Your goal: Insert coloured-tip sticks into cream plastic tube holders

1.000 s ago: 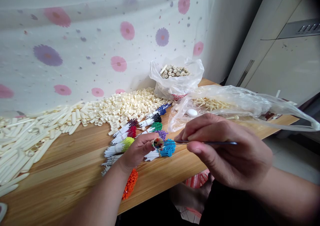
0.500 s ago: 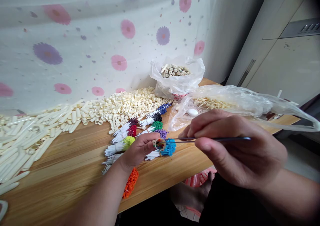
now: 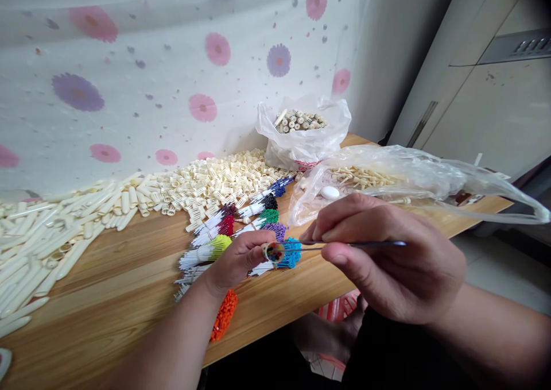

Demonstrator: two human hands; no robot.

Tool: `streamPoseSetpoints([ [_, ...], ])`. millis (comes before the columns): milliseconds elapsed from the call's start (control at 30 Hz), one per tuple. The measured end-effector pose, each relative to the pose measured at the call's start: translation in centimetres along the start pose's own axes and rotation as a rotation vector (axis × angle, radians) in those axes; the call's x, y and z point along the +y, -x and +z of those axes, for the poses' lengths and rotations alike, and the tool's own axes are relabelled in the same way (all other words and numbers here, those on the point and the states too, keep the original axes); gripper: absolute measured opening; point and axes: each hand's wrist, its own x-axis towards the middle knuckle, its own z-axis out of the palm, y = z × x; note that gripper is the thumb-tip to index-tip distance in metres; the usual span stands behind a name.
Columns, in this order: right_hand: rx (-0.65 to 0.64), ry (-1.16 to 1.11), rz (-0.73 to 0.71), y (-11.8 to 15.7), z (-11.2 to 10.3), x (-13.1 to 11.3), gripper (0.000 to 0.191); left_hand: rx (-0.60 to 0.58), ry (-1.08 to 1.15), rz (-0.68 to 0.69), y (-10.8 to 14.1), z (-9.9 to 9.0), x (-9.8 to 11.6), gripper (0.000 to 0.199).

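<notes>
My left hand (image 3: 241, 258) is closed on a small cream plastic tube (image 3: 274, 253). The tube's round open end faces right, and bits of several colours show inside it. Between the thumb and fingers of my right hand (image 3: 391, 258) is a pair of thin metal tweezers (image 3: 365, 244). Their points reach left to the tube's opening; whether they grip anything there is too small to tell. Below and behind the tube lie bundles of white sticks with coloured tips, among them a light blue bundle (image 3: 292, 254), a yellow-green one (image 3: 221, 243) and an orange one (image 3: 224, 315).
Cream slotted plastic pieces (image 3: 215, 183) are heaped along the wall, with long cream tubes (image 3: 64, 235) at the left. A plastic bag of round-ended parts (image 3: 301, 149) stands behind. A clear bag (image 3: 430, 172) with small cream parts and a white oval object (image 3: 330, 193) lie at the right.
My right hand has moved left with the tweezers, closer to the tube, and their points are now at or in its opening. My left hand and the tube have hardly moved.
</notes>
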Motion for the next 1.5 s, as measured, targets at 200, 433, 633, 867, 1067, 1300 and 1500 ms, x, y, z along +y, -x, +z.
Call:
streamPoseSetpoints([
  [200, -0.025, -0.010, 0.010, 0.19, 0.14, -0.02, 0.008, -0.021, 0.008, -0.006, -0.05, 0.07, 0.22, 0.041],
  [433, -0.048, 0.011, -0.018, 0.03, 0.34, -0.16, 0.010, 0.025, -0.029, 0.037, -0.16, -0.04, -0.02, 0.043],
  [633, -0.074, 0.042, -0.023, 0.05, 0.37, -0.09, 0.011, 0.052, -0.023, 0.039, -0.27, -0.07, -0.22, 0.046],
  [867, -0.018, 0.005, 0.013, -0.07, -0.13, -0.38, 0.008, 0.049, 0.056, -0.073, -0.02, 0.20, 0.16, 0.045],
  [1067, -0.021, 0.002, 0.006, -0.19, -0.06, -0.49, 0.011, 0.031, 0.066, -0.090, 0.07, 0.16, 0.21, 0.052],
  [1300, -0.032, -0.010, -0.014, 0.00, 0.41, -0.15, 0.011, 0.017, 0.080, -0.069, 0.10, 0.17, 0.16, 0.046],
  [1500, 0.010, -0.011, -0.003, -0.16, 0.00, -0.12, 0.011, 0.026, 0.040, -0.052, 0.02, 0.08, -0.05, 0.045],
])
